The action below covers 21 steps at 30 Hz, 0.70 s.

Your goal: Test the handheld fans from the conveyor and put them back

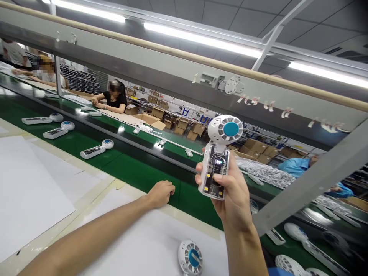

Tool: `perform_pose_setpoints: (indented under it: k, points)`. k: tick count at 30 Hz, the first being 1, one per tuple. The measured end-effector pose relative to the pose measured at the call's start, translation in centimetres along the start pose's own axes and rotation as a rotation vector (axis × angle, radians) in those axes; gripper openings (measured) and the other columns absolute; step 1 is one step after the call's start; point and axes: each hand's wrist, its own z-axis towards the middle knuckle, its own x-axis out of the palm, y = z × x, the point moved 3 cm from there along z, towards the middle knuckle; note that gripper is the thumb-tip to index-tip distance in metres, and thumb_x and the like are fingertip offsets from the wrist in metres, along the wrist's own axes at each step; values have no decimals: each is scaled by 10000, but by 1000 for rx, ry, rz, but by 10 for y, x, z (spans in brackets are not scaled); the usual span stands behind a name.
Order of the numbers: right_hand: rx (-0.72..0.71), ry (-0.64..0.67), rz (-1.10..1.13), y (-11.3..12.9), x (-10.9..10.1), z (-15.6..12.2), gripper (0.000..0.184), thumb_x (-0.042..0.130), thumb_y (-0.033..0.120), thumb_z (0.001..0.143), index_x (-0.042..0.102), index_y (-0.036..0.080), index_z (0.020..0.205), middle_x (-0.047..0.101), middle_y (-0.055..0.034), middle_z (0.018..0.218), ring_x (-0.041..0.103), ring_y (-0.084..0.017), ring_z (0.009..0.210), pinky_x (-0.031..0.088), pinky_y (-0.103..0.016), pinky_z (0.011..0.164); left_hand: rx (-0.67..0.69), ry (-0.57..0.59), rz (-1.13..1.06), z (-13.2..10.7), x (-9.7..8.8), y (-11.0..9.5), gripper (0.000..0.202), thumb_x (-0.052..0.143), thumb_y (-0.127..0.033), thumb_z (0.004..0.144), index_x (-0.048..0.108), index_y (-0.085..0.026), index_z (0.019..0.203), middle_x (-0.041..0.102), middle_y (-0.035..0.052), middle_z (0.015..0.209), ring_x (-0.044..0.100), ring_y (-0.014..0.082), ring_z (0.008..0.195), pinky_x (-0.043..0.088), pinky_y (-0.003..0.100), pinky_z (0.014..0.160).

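My right hand (pixel 237 188) is wrapped round the handle of a white handheld fan (pixel 214 168) and holds it upright. The fan's round head has a blue centre, and a circuit board with a small lit display shows through the clear front of the handle. My thumb lies on that front, below the display. Loosely curled, my left hand (pixel 161 193) rests at the worktable's edge beside the green conveyor belt (pixel 129 168); nothing shows in it. A second fan head (pixel 190 257), also with a blue centre, is on the white table sheet at the bottom; its lower part is cut off.
Several fans, including one fan (pixel 96 149), lie along the belt at left, with more at lower right. A slanted metal post (pixel 310 180) stands on the right. An overhead beam (pixel 161 57) crosses above. Co-workers sit across the line among cardboard boxes (pixel 198 130).
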Motion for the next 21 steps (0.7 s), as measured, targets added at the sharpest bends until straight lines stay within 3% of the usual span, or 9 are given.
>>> perform_pose_setpoints:
  k: [21]
  points:
    - [6,-9,-3,0,-1,-1,570,618,204,779,458,239,1324,690,-44,875,636,-172,617,488,-272,538,-13,-8,-17,-1,-1,0,286,432,15,791,629,-191,810,651,33,839,559,185,819,435,311,776]
